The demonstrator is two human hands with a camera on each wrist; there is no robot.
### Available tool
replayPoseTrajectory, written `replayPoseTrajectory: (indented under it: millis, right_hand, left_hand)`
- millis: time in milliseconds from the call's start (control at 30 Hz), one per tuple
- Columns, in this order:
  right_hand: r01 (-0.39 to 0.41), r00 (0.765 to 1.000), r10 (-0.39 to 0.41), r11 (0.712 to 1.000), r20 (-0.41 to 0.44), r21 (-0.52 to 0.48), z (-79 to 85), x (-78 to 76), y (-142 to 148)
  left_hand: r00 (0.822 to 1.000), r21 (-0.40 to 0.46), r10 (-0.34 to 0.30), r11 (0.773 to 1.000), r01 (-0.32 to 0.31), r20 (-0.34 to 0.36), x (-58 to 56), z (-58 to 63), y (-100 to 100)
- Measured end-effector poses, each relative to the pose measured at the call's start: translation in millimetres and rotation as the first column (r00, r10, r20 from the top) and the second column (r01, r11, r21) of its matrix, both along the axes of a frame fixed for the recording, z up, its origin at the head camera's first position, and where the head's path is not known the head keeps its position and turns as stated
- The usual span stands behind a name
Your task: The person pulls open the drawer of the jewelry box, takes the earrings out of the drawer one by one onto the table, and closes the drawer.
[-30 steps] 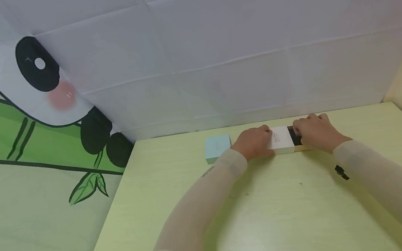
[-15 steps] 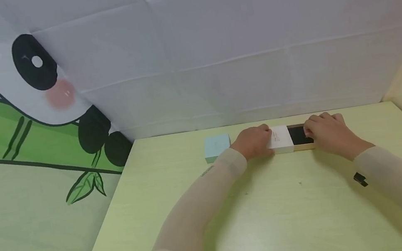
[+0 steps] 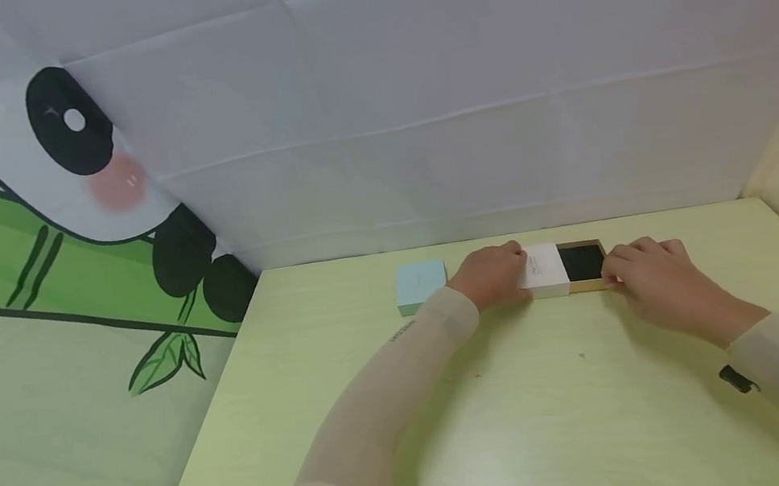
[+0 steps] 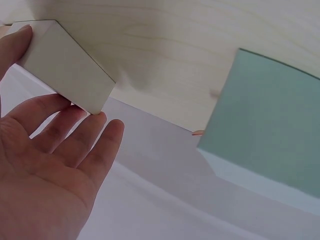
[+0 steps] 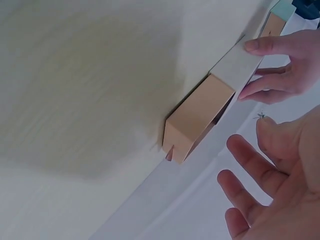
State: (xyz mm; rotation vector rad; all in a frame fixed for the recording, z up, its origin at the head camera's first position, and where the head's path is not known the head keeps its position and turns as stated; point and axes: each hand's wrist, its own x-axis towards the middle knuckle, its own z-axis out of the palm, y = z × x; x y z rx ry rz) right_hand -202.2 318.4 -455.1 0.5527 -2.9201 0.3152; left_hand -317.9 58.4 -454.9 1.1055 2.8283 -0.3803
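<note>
In the head view my left hand (image 3: 491,275) grips the white sleeve of a small drawer box (image 3: 544,268), thumb on the near side and fingers on the far side. Its kraft-brown inner tray (image 5: 197,107), lined in black (image 3: 582,262), is pulled out to the right. A ribbon tab (image 5: 169,154) sticks out of the tray's end. My right hand (image 3: 653,279) is just beyond that end. At its fingertips in the right wrist view it pinches a tiny silvery, spiky piece (image 5: 261,115); its kind is too small to tell. The other fingers are loosely bent.
A mint-green box (image 3: 421,286) stands left of my left hand. A small reddish tab (image 4: 198,133) shows at its edge. Behind the pale wooden table (image 3: 530,436) hangs a white cloth (image 3: 390,186); a cartoon-printed cloth is on the left.
My right hand has moved from over the tray to the right and nearer, past its end. More of the black lining shows. The left hand stays on the sleeve.
</note>
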Motion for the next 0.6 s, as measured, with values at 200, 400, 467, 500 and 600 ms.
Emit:
replayPoseTrajectory:
  millis: [200,400,467,500,600]
  right_hand:
    - [-0.030,0.999,0.031,0.999,-0.014,0.027,-4.1,17.1,-4]
    - [-0.053,0.998,0.054,0.998,-0.012,0.041,-12.3,31.8,-5]
    - [-0.067,0.998,0.067,0.997,-0.013,0.047,-15.9,36.5,-5]
    - [-0.075,0.997,0.075,0.996,-0.012,0.052,-18.0,38.9,-5]
    - [-0.093,0.996,0.094,0.993,-0.010,0.071,-22.5,45.4,-7]
  left_hand:
    - [1.000,-0.011,0.018,1.000,-0.018,0.015,-1.7,0.3,0]
    - [0.999,-0.011,0.031,0.999,-0.030,0.031,-2.1,0.2,1]
    - [0.999,-0.010,0.029,1.000,-0.029,0.030,-1.7,0.2,1]
    - [0.999,-0.007,0.029,1.000,-0.029,0.029,-1.6,0.2,1]
    - [0.999,-0.007,0.031,1.000,-0.031,0.032,-1.3,0.6,1]
